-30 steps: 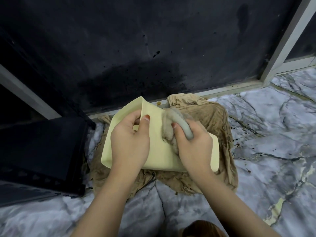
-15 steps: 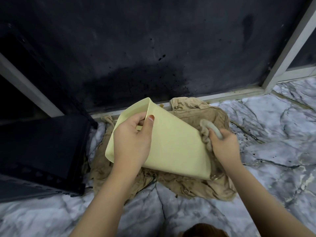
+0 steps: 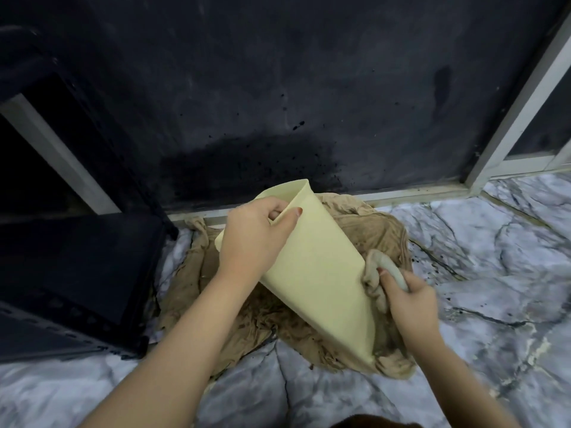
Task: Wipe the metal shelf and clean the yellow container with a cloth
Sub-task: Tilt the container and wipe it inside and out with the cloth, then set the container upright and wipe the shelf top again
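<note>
Since a second ago the right hand has slid off the flat face of the yellow container to its right edge, and the container has tipped up more.

Now the left hand has its grip clamped on the container's open rim, thumb outside and fingers tucked inside. The right hand's grip is closed around a bunched grey cloth, pressed against the container's side. The container's low corner rests on a brown rag spread on the floor, near the black metal shelf.

The container looks smooth, thin and bendy, so a hard push could probably make it slip out of the left hand or fold. The rag is crumpled and dirty, and could smear the clean side. The marble floor looks hard and spotted with dark specks.
</note>
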`<state>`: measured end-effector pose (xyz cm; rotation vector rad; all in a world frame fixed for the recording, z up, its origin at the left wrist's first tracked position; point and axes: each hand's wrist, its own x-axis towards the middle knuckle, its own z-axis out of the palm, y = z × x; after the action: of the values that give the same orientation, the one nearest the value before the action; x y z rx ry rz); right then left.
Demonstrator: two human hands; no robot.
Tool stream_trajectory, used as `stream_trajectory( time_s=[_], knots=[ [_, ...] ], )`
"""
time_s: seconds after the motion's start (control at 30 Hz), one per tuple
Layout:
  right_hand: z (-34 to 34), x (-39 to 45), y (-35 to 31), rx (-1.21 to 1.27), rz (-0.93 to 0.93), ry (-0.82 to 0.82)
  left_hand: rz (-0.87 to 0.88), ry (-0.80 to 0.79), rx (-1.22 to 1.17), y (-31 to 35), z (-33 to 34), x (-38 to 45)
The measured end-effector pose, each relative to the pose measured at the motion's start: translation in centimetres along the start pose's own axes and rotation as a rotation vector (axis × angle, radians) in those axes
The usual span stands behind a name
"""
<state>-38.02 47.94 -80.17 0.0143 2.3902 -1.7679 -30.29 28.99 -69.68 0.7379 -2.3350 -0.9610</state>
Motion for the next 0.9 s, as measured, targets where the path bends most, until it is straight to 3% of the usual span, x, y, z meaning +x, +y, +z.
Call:
stream_trajectory(
  time_s=[0.17,0.33,0.53,0.77,0.9],
  knots=[
    [0.4,-0.6,-6.1,0.115,-0.151,-0.05,0.162,-0.161,0.03,2.0,1.3,-0.3],
    [-1.3,0.2,-10.1,0.227,-0.079,-0.05,0.279,-0.316,0.029,3.1,2.4,-1.0],
    [-3.7,-0.1,-10.9,0.067,-0.12,-0.112,0.415,-0.404,0.02,3.5,2.7,-2.3],
    [-4.1,-1.8,-9.8,-0.138,-0.155,-0.068,0.297,-0.478,-0.095,3.2,1.7,-4.2],
    [-4.8,-2.6,-9.1,-0.171,-0.148,-0.022,0.244,-0.313,-0.001,2.4,0.3,-5.0]
  ],
)
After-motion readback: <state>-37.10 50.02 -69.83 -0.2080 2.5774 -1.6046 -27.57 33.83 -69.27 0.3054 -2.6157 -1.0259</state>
